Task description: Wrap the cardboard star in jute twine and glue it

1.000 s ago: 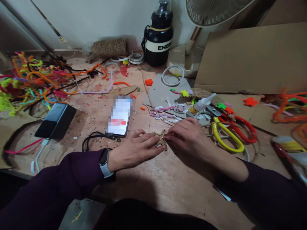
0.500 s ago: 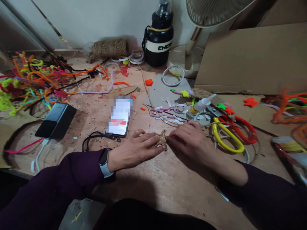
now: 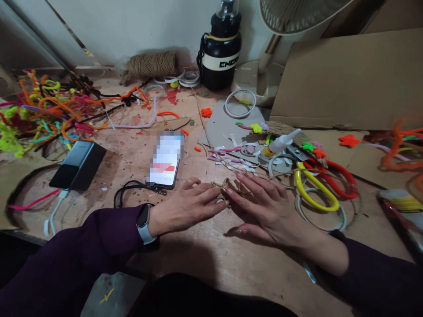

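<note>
A small gold glittery star [image 3: 220, 185] lies on the table, mostly covered by fingers. My left hand [image 3: 190, 204] keeps its fingertips and thumb on the star's left and lower side, pinning it in place. Over the star's right side reaches my right hand [image 3: 267, 207], palm down with fingers stretched and spread. One of its fingertips touches or hovers just above the star; which of these I cannot tell. The thumb of that hand points left over the bare wood.
A phone [image 3: 165, 160] lies beyond my left hand. Past my right hand are a glue bottle [image 3: 280, 143], paper scraps and a yellow ring [image 3: 312, 193]. Pipe cleaners [image 3: 56, 105] are heaped at left. Behind stand a twine roll [image 3: 153, 64], a black bottle [image 3: 220, 53] and a fan [image 3: 271, 48].
My right hand has opened from a closed pinch beside the star, spreading its fingers flat across the star's right side. My left hand has stayed on the star.
</note>
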Motion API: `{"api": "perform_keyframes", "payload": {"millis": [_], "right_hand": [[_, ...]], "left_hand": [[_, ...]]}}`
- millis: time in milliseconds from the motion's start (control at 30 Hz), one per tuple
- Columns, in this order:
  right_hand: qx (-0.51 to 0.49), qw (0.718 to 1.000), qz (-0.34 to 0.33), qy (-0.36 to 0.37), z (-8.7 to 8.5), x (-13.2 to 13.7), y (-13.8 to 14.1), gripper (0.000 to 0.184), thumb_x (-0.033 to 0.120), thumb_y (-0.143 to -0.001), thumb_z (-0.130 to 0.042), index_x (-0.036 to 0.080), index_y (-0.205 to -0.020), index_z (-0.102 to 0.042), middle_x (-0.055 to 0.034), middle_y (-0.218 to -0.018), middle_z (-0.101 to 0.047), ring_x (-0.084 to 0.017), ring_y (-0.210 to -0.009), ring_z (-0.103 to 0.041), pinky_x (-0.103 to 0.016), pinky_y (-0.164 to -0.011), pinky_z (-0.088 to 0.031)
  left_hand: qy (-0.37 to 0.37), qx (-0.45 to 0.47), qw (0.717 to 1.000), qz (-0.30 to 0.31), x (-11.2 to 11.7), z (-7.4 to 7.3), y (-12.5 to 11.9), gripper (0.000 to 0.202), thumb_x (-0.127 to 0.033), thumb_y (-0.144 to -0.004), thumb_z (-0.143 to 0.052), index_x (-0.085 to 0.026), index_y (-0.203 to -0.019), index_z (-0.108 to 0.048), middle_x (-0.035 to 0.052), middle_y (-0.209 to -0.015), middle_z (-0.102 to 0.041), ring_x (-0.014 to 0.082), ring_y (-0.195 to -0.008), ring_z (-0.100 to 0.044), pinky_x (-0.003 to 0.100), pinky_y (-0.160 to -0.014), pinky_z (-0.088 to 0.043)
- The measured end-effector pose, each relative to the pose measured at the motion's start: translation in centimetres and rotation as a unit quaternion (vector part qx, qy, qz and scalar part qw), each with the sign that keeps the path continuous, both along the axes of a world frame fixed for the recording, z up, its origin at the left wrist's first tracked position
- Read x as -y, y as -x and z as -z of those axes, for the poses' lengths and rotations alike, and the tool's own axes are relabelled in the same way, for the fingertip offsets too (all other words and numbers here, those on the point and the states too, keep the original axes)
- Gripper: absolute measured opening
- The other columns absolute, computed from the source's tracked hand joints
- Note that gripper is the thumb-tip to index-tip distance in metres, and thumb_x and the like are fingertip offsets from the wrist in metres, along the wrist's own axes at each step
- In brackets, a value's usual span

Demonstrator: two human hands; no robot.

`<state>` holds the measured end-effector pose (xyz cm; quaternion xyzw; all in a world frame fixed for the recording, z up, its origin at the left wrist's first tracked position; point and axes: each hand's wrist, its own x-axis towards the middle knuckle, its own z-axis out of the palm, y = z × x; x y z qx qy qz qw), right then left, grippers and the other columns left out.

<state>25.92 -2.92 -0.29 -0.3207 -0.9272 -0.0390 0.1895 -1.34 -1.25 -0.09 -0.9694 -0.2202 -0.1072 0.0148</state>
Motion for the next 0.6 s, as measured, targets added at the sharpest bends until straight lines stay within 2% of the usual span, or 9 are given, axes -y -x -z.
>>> {"api": "perform_keyframes", "payload": {"millis": [100, 233, 400, 600], "right_hand": [[0.017, 1.0, -0.003, 0.012, 0.77, -0.03, -0.13, 0.085, 0.077, -0.089, -0.04, 0.019, -0.15, -0.043, -0.0195, -0.153, -0.044, -0.036, -0.144, -0.032, -0.053, -0.112, -0.024], [0.019, 1.0, -0.006, 0.014, 1.19, 0.02, -0.04, 0.09, 0.08, -0.087, -0.039, 0.019, -0.155, -0.035, -0.0169, -0.153, -0.046, -0.035, -0.146, -0.029, -0.055, -0.116, -0.02], [0.036, 0.999, 0.005, -0.005, 1.13, 0.32, 0.25, 0.091, 0.08, -0.087, -0.038, 0.018, -0.153, -0.038, -0.0167, -0.152, -0.048, -0.035, -0.148, -0.028, -0.055, -0.117, -0.019], [0.04, 0.999, 0.002, -0.023, 1.16, 0.3, 0.27, 0.087, 0.079, -0.088, -0.036, 0.014, -0.145, -0.048, -0.0181, -0.152, -0.047, -0.036, -0.147, -0.028, -0.054, -0.118, -0.017]], "left_hand": [[-0.002, 0.001, 1.0, -0.001, 0.04, -0.08, -0.01, 0.03, -0.025, -0.104, -0.048, -0.027, -0.133, -0.053, 0.0049, -0.13, -0.06, 0.019, -0.116, -0.053, 0.039, -0.101, -0.033], [-0.004, 0.0, 1.0, 0.003, 0.09, 0.04, -0.06, 0.031, -0.028, -0.101, -0.054, -0.027, -0.133, -0.054, 0.0054, -0.129, -0.06, 0.0192, -0.116, -0.054, 0.038, -0.1, -0.035], [-0.004, 0.021, 1.0, 0.0, 0.15, 0.22, 0.04, 0.03, -0.027, -0.104, -0.05, -0.026, -0.133, -0.055, 0.0041, -0.131, -0.061, 0.0176, -0.119, -0.053, 0.039, -0.102, -0.034], [-0.006, 0.056, 0.998, -0.007, 0.6, -0.37, 0.5, 0.033, -0.019, -0.105, -0.046, -0.021, -0.137, -0.053, 0.0036, -0.128, -0.065, 0.016, -0.119, -0.054, 0.037, -0.103, -0.033]]}}
